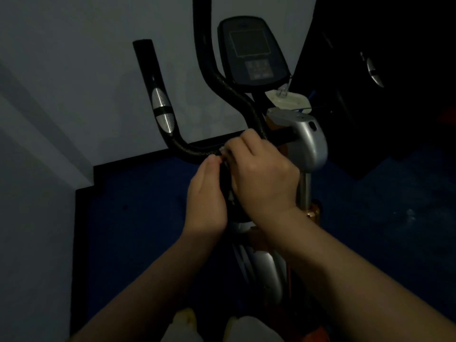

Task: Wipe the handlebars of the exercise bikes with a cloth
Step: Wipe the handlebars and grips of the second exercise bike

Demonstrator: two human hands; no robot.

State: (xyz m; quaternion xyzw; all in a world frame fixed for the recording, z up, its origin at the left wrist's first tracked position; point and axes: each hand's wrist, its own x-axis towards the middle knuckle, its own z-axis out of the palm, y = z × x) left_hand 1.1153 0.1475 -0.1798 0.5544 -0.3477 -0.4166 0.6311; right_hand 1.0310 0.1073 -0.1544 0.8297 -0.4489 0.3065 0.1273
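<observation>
An exercise bike stands before me in dim light. Its black left handlebar rises with a silver pulse sensor and bends into a horizontal bar. A second black curved handlebar crosses in front of the console. My left hand and my right hand meet at the bar's lower bend, fingers closed around a small pale cloth. Only a sliver of the cloth shows between my fingertips; the rest is hidden.
The silver stem housing and post sit just right of my hands. A white plastic piece lies below the console. A grey wall is at left, a dark cabinet at right, blue floor below.
</observation>
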